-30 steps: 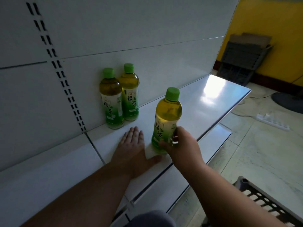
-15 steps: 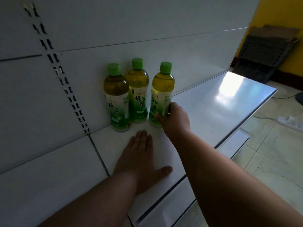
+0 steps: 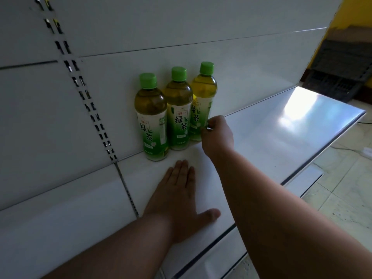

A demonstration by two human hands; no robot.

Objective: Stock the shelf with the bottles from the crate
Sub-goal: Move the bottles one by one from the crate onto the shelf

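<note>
Third bottle (image 3: 201, 103) pinched low by right hand (image 3: 217, 135) at shelf (image 3: 281, 137) back edge; left hand (image 3: 177, 200) spread flat. Release advised once bottle is seated upright.

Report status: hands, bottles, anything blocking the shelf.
Left hand flat on the shelf, empty. Right hand at the rightmost bottle, grip unclear. Three bottles upright along the back panel. Shelf space to the right open.

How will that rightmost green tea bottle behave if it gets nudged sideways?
The rightmost bottle looks full, so probably heavy and steady. It is tall and narrow, so a high push might tip it. The middle bottle beside it would likely stop a leftward fall.
</note>
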